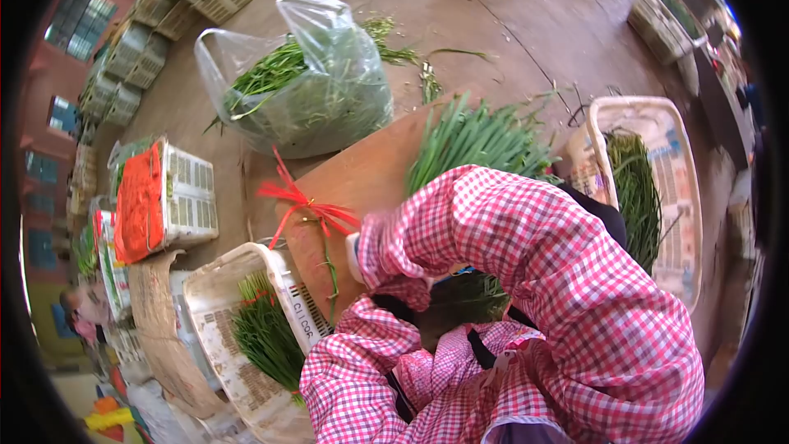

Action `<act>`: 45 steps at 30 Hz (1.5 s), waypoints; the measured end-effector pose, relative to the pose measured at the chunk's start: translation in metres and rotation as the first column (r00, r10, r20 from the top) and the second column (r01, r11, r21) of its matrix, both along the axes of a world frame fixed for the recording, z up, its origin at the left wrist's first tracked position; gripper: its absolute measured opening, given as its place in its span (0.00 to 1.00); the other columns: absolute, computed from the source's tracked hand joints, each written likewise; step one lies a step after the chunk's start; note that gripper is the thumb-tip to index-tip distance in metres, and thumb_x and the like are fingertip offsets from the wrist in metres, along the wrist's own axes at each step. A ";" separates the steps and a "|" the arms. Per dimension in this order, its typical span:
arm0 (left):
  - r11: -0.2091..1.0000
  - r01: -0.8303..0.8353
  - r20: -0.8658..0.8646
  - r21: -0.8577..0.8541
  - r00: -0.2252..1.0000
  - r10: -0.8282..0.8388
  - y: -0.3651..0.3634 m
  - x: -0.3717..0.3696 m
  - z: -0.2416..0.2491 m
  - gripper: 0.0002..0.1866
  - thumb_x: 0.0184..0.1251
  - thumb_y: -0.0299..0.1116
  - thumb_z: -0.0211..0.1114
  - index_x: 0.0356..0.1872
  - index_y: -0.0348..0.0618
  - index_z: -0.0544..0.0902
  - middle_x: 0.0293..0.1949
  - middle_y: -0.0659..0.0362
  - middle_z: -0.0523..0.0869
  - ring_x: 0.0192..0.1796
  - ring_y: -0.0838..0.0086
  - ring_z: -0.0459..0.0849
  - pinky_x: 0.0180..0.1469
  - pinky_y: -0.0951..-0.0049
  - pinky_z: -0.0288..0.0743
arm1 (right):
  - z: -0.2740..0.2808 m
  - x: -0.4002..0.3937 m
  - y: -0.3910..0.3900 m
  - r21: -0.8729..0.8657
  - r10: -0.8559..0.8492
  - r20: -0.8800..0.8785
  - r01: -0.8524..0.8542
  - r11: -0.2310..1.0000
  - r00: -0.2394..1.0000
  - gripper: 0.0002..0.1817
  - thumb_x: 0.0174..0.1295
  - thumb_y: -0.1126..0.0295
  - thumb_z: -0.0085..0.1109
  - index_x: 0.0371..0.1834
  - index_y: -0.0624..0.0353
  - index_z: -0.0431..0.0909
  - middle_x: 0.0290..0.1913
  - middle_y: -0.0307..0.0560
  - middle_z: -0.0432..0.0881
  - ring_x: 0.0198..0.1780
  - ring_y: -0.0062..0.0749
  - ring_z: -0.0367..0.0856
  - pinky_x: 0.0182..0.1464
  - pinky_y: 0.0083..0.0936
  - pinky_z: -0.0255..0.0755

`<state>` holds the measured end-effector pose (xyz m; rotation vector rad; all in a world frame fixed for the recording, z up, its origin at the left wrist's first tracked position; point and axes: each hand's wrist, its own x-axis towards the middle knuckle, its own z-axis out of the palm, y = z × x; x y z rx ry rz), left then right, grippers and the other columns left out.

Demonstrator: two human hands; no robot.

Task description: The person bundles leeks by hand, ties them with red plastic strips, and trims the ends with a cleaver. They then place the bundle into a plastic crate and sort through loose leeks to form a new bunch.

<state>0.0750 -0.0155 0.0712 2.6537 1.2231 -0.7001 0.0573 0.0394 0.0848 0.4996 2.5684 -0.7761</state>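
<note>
My right arm in a pink checked sleeve [526, 214] bends across a brown board [370, 156]. Only a pale sliver of my right hand [355, 256] shows past the blurred cuff, close to a green stem [331, 275] and a bunch of red ties [308, 201]. My left sleeve [362, 345] comes up below it. A dark patch shows at its end, and my left hand is hidden behind the sleeves. The fingers of both hands are out of sight. A heap of long green leafy stalks [472, 144] lies on the board, beyond my right forearm.
A clear plastic bag [329, 115] of greens stands beyond the board. Left is a white crate [226, 345] with tied green bundles [267, 337]; right, another crate [682, 173] holds greens [633, 189]. An orange-draped crate [193, 193] and stacked crates [144, 53] stand farther left.
</note>
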 end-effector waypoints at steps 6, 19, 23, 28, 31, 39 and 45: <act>0.971 -0.094 0.332 0.221 0.943 0.016 -0.003 -0.030 -0.011 0.13 0.55 0.36 0.61 0.41 0.49 0.84 0.39 0.56 0.86 0.43 0.59 0.84 0.42 0.57 0.77 | 0.048 0.089 -0.018 -0.248 -0.577 -0.784 0.735 0.631 0.230 0.13 0.60 0.62 0.55 0.35 0.62 0.80 0.31 0.47 0.82 0.33 0.32 0.82 0.42 0.34 0.74; 0.691 -0.611 0.082 -0.386 0.724 0.685 0.029 -0.040 0.002 0.11 0.49 0.30 0.63 0.34 0.38 0.85 0.28 0.48 0.86 0.30 0.65 0.87 0.37 0.67 0.79 | -0.032 0.073 -0.158 -0.422 -0.960 -0.239 0.906 -0.030 -0.143 0.22 0.49 0.46 0.62 0.35 0.54 0.78 0.29 0.50 0.82 0.37 0.45 0.82 0.40 0.37 0.74; 0.535 -0.650 0.139 -0.539 0.558 0.818 0.025 -0.040 0.007 0.09 0.52 0.24 0.62 0.34 0.31 0.83 0.21 0.51 0.84 0.21 0.72 0.83 0.23 0.70 0.75 | -0.044 0.071 -0.147 -0.360 -0.956 -0.275 0.933 0.009 -0.097 0.22 0.51 0.45 0.62 0.33 0.54 0.78 0.25 0.48 0.82 0.33 0.45 0.82 0.38 0.37 0.74; 0.373 -0.623 0.136 -0.688 0.394 0.909 0.023 -0.047 0.007 0.03 0.54 0.23 0.64 0.28 0.37 0.79 0.20 0.56 0.82 0.16 0.75 0.77 0.15 0.78 0.66 | -0.048 0.062 -0.146 -0.276 -0.865 -0.466 0.959 -0.059 -0.188 0.11 0.56 0.57 0.57 0.30 0.52 0.79 0.23 0.49 0.80 0.29 0.43 0.81 0.32 0.34 0.75; 0.097 -0.426 0.067 -0.900 0.086 0.994 0.022 -0.075 -0.007 0.04 0.54 0.22 0.64 0.29 0.37 0.79 0.21 0.55 0.82 0.17 0.74 0.78 0.14 0.78 0.65 | -0.041 0.075 -0.135 -0.133 -0.864 -0.503 0.988 0.077 -0.001 0.09 0.54 0.59 0.57 0.29 0.51 0.80 0.22 0.50 0.79 0.28 0.47 0.81 0.32 0.38 0.75; 0.189 -0.248 0.238 -0.950 -0.186 0.953 -0.007 -0.091 -0.034 0.05 0.54 0.28 0.68 0.24 0.43 0.80 0.19 0.61 0.82 0.17 0.80 0.77 0.17 0.80 0.67 | 0.004 0.097 -0.053 0.240 -0.656 -0.043 0.645 0.725 0.753 0.10 0.48 0.59 0.60 0.31 0.48 0.84 0.29 0.45 0.84 0.34 0.42 0.84 0.34 0.35 0.77; 0.824 -0.566 0.888 -0.017 0.371 0.273 -0.041 -0.076 -0.035 0.08 0.57 0.32 0.63 0.24 0.38 0.82 0.23 0.53 0.84 0.25 0.65 0.82 0.30 0.63 0.75 | 0.000 0.056 0.020 0.200 -0.386 0.367 0.334 0.921 0.846 0.14 0.51 0.60 0.62 0.39 0.50 0.84 0.38 0.43 0.84 0.41 0.38 0.82 0.41 0.34 0.76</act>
